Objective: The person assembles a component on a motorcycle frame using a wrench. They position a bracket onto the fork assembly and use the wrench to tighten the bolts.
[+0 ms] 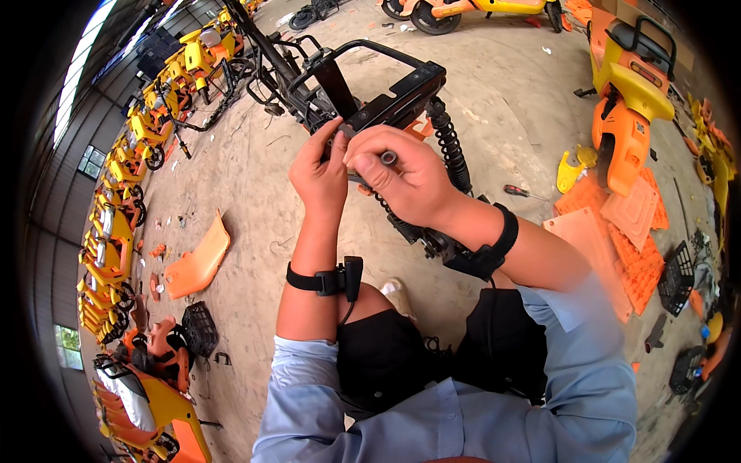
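In front of me stands a stripped black scooter frame [332, 81] with a rear rack [401, 89] and a coil-spring shock absorber [449, 143]. My right hand [409, 174] is closed around a dark metal tool, seemingly a socket wrench [388, 158]; its round hollow end pokes out beside the thumb, and the rest is hidden by the fingers. Close against it, at the near edge of the rack, my left hand [320, 166] has thumb and fingers drawn together. What lies between those fingertips is too small to make out. Both wrists carry black straps.
An orange panel [199, 258] lies on the floor to the left, near a black basket [201, 329]. On the right are a screwdriver [525, 191], a yellow part [569, 171] and stacked orange panels [598, 239]. Yellow scooters [116, 224] line the left wall; another scooter [629, 100] stands right.
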A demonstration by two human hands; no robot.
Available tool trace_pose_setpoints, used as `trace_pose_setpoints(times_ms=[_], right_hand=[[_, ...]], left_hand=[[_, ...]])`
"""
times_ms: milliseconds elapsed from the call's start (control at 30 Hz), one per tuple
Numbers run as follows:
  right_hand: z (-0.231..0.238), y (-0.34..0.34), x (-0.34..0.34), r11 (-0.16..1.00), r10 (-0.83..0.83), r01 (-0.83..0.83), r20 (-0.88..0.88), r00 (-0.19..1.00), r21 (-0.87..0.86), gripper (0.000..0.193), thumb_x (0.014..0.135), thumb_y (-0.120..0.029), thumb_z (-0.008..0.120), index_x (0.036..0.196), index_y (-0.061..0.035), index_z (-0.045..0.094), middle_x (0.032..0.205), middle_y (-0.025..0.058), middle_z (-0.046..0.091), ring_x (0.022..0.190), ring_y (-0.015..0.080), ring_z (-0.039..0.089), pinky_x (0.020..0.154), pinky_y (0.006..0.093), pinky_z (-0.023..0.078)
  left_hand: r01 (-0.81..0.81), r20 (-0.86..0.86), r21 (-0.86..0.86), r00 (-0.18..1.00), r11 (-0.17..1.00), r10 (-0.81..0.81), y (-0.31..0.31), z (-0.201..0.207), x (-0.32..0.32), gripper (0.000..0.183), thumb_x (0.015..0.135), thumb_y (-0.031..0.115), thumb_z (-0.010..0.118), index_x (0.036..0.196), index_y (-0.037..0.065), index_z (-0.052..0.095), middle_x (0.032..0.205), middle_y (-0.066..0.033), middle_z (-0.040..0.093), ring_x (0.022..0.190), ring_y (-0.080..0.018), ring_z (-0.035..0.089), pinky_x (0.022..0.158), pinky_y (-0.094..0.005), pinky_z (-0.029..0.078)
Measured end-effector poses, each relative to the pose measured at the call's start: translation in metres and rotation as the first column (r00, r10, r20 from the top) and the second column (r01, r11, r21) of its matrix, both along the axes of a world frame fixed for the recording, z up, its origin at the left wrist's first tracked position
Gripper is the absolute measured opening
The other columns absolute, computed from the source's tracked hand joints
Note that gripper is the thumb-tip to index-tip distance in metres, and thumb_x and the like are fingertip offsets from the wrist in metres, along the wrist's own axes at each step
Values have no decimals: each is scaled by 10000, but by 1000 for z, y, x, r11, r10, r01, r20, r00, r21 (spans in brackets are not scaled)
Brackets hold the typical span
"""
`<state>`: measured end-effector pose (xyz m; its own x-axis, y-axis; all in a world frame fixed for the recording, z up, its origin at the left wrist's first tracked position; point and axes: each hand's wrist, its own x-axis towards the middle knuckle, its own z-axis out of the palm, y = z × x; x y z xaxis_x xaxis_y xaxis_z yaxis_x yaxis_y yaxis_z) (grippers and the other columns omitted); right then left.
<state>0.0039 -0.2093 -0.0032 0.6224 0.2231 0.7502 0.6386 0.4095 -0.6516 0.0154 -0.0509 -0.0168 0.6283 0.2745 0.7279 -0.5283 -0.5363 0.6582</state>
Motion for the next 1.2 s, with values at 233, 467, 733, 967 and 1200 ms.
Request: trace_pose_setpoints(times_ms=[233, 467, 733, 967, 1200], right_hand=[[1, -23, 54, 969, 213, -139, -401, 891, 205, 300, 1128, -294, 459, 1159, -30, 600, 1045, 87, 702, 862, 135, 641, 788, 313, 541], [-8, -28, 79, 914, 389, -244, -526, 756, 324, 298, 1128, -289, 441, 1198, -32, 574, 1016, 84, 689, 789, 145, 627, 726, 315, 525], [-6, -31, 59, 962, 256, -171, -489, 834, 212, 273, 1114, -274, 479, 1175, -38, 602, 1006, 68, 685, 715, 108, 585, 672, 278, 509], [11, -32, 76, 982, 188, -164, -541, 820, 94, 266, 1109, -234, 460, 1181, -14, 593, 990, 80, 666, 688, 117, 560, 657, 273, 483], [-11, -12, 43, 988, 56, 8, -411, 910, 153, 221, 1114, -205, 472, 1176, -25, 584, 964, 54, 684, 685, 68, 555, 636, 242, 496]], left_hand=[[-223, -47, 254, 969, 941, 243, -1, 6, -1, 206, 895, 224, 831, 1054, 95, 801, 729, -72, 710, 596, -150, 646, 574, -276, 504], [-243, -2, 302, 967, 922, 255, 2, 3, -1, 191, 889, 220, 834, 1038, 105, 803, 703, -70, 689, 572, -165, 628, 557, -292, 496], [-242, 7, 325, 967, 914, 254, 4, 2, -2, 188, 882, 214, 838, 1036, 111, 809, 711, -79, 696, 577, -172, 637, 556, -293, 500], [-242, 40, 320, 969, 916, 242, 5, 0, -3, 187, 884, 208, 837, 1040, 108, 818, 723, -84, 711, 580, -177, 654, 560, -292, 511], [-244, 41, 360, 968, 900, 246, 11, 1, -7, 209, 876, 193, 844, 1071, 122, 818, 743, -75, 720, 601, -148, 653, 569, -276, 513]])
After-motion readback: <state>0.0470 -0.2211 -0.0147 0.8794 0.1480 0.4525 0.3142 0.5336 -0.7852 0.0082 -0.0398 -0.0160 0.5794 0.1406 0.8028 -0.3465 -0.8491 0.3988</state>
